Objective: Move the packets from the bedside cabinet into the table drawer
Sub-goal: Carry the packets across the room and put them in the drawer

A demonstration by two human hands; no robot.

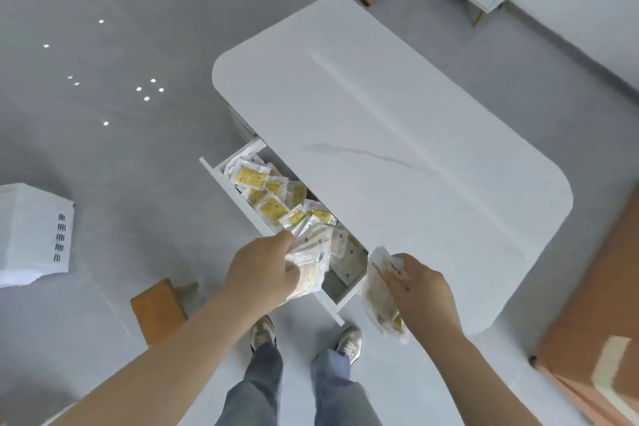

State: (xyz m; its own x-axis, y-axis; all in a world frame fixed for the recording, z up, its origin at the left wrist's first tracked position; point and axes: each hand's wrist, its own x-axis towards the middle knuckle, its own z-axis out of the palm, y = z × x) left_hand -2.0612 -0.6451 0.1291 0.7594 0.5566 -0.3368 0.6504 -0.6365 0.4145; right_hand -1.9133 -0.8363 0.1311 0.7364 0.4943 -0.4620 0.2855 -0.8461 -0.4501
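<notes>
Packets [307, 268] fan from left fingers [287, 241], seemingly over the drawer [228, 189].

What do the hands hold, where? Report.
Left hand grips a fan of packets by their near ends; right hand holds another stack along its right edge.

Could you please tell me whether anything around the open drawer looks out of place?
Only the clear-and-yellow plastic packets in the white table drawer: they lie heaped at mixed angles, not stacked. None lies on the grey floor.
</notes>
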